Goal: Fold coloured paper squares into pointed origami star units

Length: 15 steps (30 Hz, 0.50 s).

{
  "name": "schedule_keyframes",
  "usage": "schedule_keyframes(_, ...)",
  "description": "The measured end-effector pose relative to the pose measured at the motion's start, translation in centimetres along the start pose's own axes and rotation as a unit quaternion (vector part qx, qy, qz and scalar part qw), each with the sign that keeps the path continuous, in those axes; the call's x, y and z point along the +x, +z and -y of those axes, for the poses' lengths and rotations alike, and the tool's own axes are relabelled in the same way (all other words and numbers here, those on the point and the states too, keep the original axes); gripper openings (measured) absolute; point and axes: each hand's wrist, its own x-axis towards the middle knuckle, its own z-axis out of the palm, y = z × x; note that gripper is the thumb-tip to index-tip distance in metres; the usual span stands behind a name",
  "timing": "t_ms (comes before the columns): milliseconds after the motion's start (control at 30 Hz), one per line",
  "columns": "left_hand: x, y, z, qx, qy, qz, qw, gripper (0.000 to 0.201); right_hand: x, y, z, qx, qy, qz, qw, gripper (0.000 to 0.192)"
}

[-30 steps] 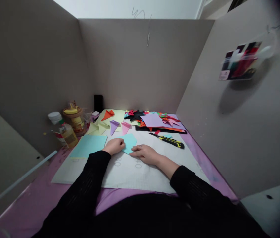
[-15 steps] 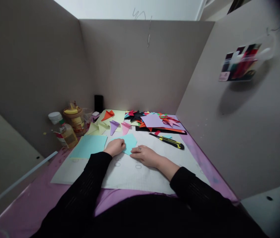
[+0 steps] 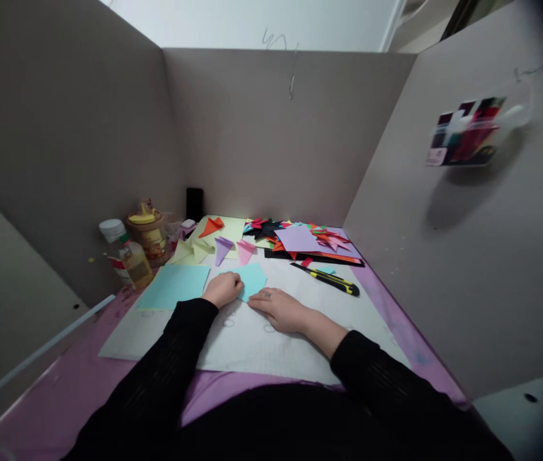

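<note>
A light blue piece of folded paper (image 3: 252, 278) lies on the white sheet (image 3: 262, 352) in front of me, with a pointed outline. My left hand (image 3: 224, 289) is closed over its left side, fingers curled and pressed down on the paper. Stretched out flat, the fingers of my right hand (image 3: 278, 309) rest at the lower right edge of the same paper. To the left lies a flat light blue sheet (image 3: 174, 286). Folded triangular pieces stand just beyond: an orange one (image 3: 212, 226), a purple one (image 3: 223, 248), a pink one (image 3: 245, 250) and pale yellow ones (image 3: 193, 251).
A yellow and black utility knife (image 3: 332, 280) lies to the right. Behind it are colored sheets (image 3: 295, 239) and several folded stars (image 3: 264, 228). A glue bottle (image 3: 130, 256), a brown jar (image 3: 149, 238) and a black phone-like object (image 3: 194, 204) stand at left. Grey panels enclose the table.
My right hand has slid slightly left and toward me along the lower edge of the folded paper. My left hand stays on it. The whole view has shifted slightly.
</note>
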Motion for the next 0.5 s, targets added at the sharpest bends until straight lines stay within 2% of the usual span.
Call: schedule_keyframes(500,0.04,0.48,-0.38,0.03,-0.007,0.0,1.0,0.027,-0.37,0.29,0.0,0.043,-0.033,-0.046,0.997,0.036)
